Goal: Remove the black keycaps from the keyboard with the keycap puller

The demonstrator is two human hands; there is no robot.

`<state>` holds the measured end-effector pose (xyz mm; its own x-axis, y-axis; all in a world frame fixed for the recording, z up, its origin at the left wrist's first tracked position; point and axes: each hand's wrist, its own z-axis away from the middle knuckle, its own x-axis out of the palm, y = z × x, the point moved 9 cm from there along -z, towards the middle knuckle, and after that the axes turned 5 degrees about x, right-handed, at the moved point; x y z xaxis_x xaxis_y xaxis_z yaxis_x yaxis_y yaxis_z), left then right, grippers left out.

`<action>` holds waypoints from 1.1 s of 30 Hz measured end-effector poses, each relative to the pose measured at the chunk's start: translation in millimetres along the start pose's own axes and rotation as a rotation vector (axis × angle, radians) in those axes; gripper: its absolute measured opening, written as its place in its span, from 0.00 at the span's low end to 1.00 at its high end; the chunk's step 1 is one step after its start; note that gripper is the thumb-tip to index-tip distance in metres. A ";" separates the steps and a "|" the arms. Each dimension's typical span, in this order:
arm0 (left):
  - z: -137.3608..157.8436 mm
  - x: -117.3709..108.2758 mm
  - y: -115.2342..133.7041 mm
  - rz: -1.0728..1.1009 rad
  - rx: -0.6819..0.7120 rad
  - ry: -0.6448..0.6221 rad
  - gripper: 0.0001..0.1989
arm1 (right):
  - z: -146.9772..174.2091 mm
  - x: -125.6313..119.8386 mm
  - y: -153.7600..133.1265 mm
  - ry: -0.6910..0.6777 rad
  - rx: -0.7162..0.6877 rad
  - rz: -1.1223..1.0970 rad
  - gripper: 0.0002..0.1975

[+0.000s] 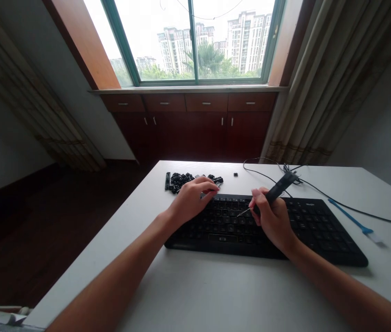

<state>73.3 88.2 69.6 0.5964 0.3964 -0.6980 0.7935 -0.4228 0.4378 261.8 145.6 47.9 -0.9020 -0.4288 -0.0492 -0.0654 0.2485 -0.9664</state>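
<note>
A black keyboard point(223, 246) lies on the white table, and many keycaps are off its left and middle part. My right hand point(273, 219) is closed round a black-handled tool point(281, 186) with a thin metal shaft. The shaft points down and left, its tip at the bare key sockets in the middle of the keyboard. My left hand point(195, 196) rests at the keyboard's upper left edge with its thumb and fingertips together. Whatever is between those fingertips is too small to make out. Behind this hand lies a pile of loose black keycaps point(181, 180), partly hidden by it.
One small black keycap point(235, 174) lies apart behind the keyboard. A black cable point(347, 202) runs across the back right of the white table point(195, 295). Right of the keyboard lies a blue brush point(351, 217) with pale bristles. Cabinets point(188, 129) stand below the window.
</note>
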 end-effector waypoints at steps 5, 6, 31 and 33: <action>6.7 -7.6 -34.4 -0.179 -0.143 0.021 0.08 | 1.7 1.1 0.4 -0.020 -0.031 0.070 0.22; 7.6 -7.5 -37.1 -0.195 -0.160 0.015 0.08 | 2.3 1.1 0.5 -0.021 -0.040 0.092 0.21; 14.4 32.3 66.1 -0.156 0.457 -0.274 0.13 | 15.6 31.7 -16.0 -0.363 -0.233 0.338 0.11; 15.6 32.9 66.7 -0.151 0.469 -0.285 0.14 | 16.0 33.2 -16.3 -0.397 -0.232 0.323 0.11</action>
<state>143.9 60.3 67.0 0.3727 0.2719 -0.8872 0.6891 -0.7214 0.0683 239.8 113.4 58.0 -0.6647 -0.5825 -0.4678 0.0549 0.5864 -0.8082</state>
